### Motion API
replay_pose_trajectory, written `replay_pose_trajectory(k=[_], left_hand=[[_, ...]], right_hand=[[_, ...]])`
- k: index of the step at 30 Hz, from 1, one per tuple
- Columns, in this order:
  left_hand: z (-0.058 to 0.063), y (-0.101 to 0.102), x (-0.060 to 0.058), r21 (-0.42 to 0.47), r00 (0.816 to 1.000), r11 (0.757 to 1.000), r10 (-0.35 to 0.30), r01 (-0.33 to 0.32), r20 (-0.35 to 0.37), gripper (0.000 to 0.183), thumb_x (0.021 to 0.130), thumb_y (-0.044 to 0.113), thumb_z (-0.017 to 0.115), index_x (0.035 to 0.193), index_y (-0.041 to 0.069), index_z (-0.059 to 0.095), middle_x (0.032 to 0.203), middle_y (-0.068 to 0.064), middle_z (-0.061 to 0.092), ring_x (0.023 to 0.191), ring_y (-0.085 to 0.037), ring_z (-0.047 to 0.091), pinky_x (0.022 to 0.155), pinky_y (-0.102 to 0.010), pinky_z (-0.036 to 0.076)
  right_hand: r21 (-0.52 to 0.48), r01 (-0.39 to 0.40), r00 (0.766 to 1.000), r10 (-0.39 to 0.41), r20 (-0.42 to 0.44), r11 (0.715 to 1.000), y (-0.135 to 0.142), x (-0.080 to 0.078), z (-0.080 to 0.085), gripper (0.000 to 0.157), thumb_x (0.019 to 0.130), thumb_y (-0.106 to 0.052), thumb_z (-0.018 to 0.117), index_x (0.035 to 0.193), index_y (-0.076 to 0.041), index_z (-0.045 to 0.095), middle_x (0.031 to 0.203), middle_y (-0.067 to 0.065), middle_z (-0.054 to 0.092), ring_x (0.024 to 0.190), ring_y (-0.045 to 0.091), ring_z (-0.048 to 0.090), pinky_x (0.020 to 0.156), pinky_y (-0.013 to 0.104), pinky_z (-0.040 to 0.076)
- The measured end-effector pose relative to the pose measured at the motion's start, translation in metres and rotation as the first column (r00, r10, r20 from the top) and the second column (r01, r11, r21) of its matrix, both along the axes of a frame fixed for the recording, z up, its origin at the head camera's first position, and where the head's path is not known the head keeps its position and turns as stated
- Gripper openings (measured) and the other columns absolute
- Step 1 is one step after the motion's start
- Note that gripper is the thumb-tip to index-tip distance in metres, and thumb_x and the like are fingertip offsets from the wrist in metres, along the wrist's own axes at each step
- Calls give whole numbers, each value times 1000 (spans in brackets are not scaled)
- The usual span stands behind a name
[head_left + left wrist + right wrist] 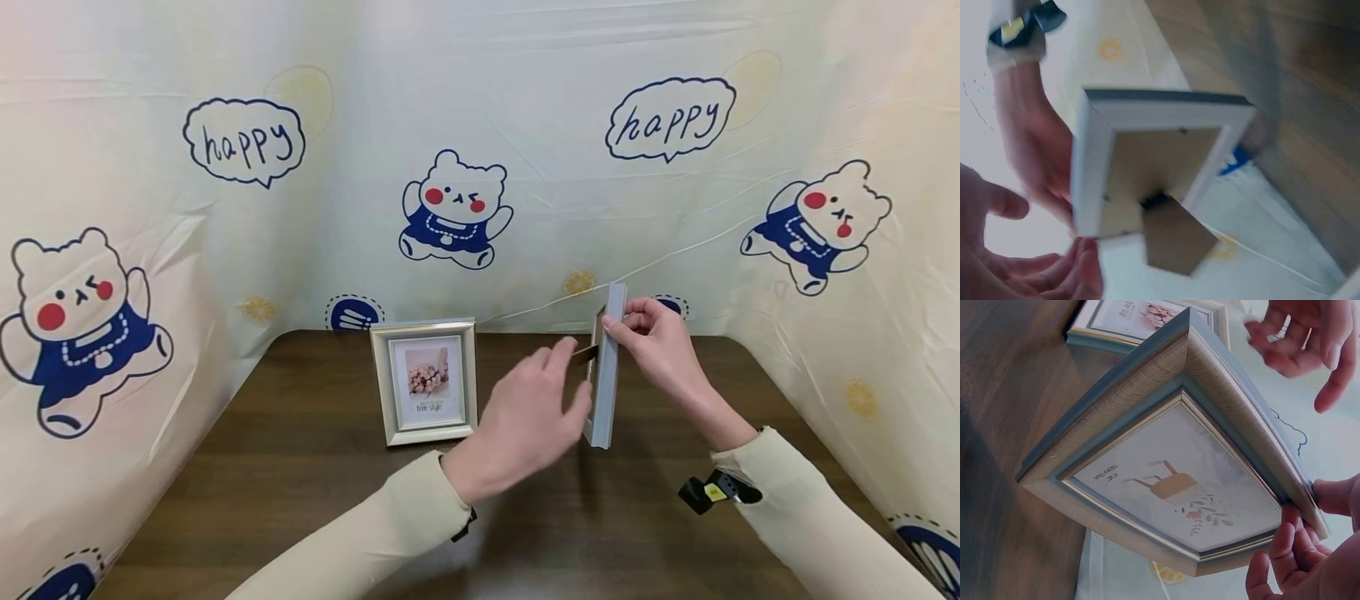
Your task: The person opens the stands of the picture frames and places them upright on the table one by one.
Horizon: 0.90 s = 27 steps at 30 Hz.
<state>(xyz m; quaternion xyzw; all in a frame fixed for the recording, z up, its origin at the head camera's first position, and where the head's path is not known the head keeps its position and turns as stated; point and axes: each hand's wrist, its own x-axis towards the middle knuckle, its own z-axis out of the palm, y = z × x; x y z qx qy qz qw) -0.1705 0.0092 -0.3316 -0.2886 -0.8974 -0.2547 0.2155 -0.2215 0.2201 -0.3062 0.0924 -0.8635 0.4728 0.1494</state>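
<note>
My right hand (667, 354) pinches a picture frame (607, 375) near its upper end, thumb on one side and fingers on the other. In the head view this frame is upright, edge-on. Its front, in the right wrist view, has a pale moulding round a print of a chair with flowers (1175, 487). On the brown back panel (1160, 156), a support leg (1175, 240) sticks out at an angle. My left hand (525, 417) is beside the back, fingers loosely bent, apart from the frame in the right wrist view.
A second picture frame (426, 383) with a pink flower print stands upright on the dark wooden table (300, 433), left of my hands. Behind and at both sides hangs a pale curtain (555, 108) with cartoon bears. A black wrist strap (708, 492) is on my right sleeve.
</note>
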Motion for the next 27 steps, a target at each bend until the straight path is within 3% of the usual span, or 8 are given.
replay_pose_trajectory(k=[4,8,12,18,27], left_hand=[[-1,9,17,-57,998,998,-36,39,46,58,104,37,64,146,0,51,97,-7,69,68,-14,65,57,-27,55],[-4,17,25,-66,990,995,-59,68,127,66,104,41,67,149,-2,47,90,-4,67,57,-6,58,49,-19,47],[-8,24,29,-75,987,996,-44,56,154,69,103,41,69,151,-2,45,82,-1,63,50,-4,51,45,-17,43],[-16,32,29,-92,991,995,-23,35,129,78,99,37,75,155,-4,39,81,-1,62,52,-8,56,47,-20,46],[-22,36,27,-66,994,997,-21,28,106,80,93,28,83,150,-5,37,80,-4,63,57,-15,61,49,-25,49]], right_hand=[[0,3,1000,-3,0,1000,0,2,0,38,104,-25,69,123,7,62,89,14,70,82,22,60,69,24,46],[-10,5,1000,-5,-7,1000,0,2,1,37,104,-24,69,123,7,62,89,15,71,85,27,61,70,24,46],[-12,10,1000,-10,-15,1000,-1,3,2,37,104,-25,70,122,7,62,88,14,71,85,25,61,70,24,46],[-10,21,1000,-22,-21,1000,-2,4,3,37,104,-25,70,122,7,62,89,14,72,84,18,61,70,24,46],[-7,42,999,-43,-30,999,-3,3,2,36,104,-25,70,120,6,63,88,13,72,83,19,60,69,25,45]])
